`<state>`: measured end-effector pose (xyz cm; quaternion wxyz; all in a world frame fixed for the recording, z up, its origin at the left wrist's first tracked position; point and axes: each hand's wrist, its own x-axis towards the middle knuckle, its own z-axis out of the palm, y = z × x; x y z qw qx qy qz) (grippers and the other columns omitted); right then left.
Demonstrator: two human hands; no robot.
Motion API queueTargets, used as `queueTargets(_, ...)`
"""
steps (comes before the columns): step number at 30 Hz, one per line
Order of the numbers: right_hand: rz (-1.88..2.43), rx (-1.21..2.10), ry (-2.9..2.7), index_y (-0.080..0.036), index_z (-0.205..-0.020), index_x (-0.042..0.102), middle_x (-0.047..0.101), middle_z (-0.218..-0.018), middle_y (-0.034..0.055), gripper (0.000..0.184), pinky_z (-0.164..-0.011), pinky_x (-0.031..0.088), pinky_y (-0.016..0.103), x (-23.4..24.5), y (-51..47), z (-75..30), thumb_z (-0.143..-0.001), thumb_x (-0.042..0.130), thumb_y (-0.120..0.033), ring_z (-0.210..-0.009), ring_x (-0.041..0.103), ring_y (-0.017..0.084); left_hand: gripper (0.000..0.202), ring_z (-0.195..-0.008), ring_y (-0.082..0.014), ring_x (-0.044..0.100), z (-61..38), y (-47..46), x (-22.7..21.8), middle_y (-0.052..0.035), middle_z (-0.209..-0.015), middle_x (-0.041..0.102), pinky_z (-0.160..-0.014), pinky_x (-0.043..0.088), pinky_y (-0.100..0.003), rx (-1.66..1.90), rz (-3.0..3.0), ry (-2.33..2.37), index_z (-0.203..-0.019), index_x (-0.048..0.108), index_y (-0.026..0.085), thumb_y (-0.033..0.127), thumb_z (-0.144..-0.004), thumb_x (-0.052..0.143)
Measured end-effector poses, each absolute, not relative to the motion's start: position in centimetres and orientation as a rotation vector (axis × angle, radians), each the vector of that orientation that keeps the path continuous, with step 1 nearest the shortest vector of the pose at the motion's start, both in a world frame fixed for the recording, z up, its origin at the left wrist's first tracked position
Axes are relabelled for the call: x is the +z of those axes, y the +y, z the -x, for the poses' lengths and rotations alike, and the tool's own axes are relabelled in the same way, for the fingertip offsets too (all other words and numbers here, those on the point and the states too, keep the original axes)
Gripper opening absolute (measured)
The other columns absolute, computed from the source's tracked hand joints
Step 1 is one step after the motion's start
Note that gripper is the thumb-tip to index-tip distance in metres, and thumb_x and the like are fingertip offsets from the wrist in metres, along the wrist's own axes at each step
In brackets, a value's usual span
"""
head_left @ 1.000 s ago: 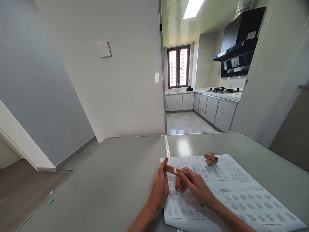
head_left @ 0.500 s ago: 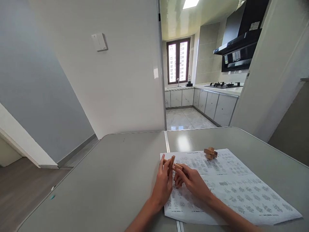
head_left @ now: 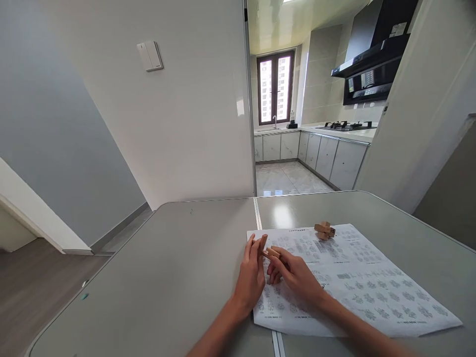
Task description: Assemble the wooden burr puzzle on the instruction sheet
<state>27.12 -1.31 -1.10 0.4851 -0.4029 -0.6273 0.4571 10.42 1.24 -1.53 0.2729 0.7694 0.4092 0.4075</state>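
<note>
My left hand (head_left: 253, 270) is closed around a small wooden block (head_left: 264, 241) that stands upright by its fingertips. Between the thumb and fingers of my right hand (head_left: 292, 272) is another notched wooden block (head_left: 272, 252), its end close against the left hand's piece. Whether the two blocks interlock I cannot tell, as the fingers cover part of them. Both hands are above the left side of a large printed sheet (head_left: 375, 302) with rows of small diagrams. Near the sheet's top edge sits an assembled wooden burr puzzle (head_left: 325, 231), touched by neither hand.
The sheet lies on a grey folding table (head_left: 178, 267) with a pale seam (head_left: 258, 213) down its middle. A small teal bit (head_left: 85, 296) rests near the left edge. Beyond the table are a wall with a switch (head_left: 150, 56) and a kitchen with a stove (head_left: 347, 126).
The view has tipped down slightly. Both hands stay over the same part of the sheet, and the wooden blocks in them have shifted a little in angle.
</note>
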Motion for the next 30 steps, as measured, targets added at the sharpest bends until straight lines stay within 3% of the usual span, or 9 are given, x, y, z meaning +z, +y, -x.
queueTargets(11, 0.979, 1.114, -1.534, -0.024, -0.103, 0.059, 0.07, -0.078, 0.0018, 0.04, -0.065, 0.062, 0.034, -0.92, -1.44, -27.09, -0.103, 0.047, -0.061, -0.065, 0.071, 0.02, 0.053, -0.155, -0.0273, 0.036, -10.42, 1.16, -1.65, -0.0091, -0.163, 0.042, -0.118, 0.046, -0.048, 1.144, -2.065, 1.116, -0.156, 0.042, 0.038, 0.018, -0.108, 0.039)
queueTargets(30, 0.976, 1.104, -1.567, -0.023, -0.111, 0.059, 0.072, -0.082, 0.0022, 0.037, -0.07, 0.06, 0.035, -0.8, -1.61, -27.26, -0.105, 0.047, -0.058, -0.069, 0.072, 0.02, 0.063, -0.155, -0.0242, 0.035, -10.36, 1.59, -2.25, -0.0071, -0.162, 0.043, -0.12, 0.044, -0.045, 1.207, -2.115, 1.083, -0.157, 0.039, 0.037, 0.006, -0.102, 0.04)
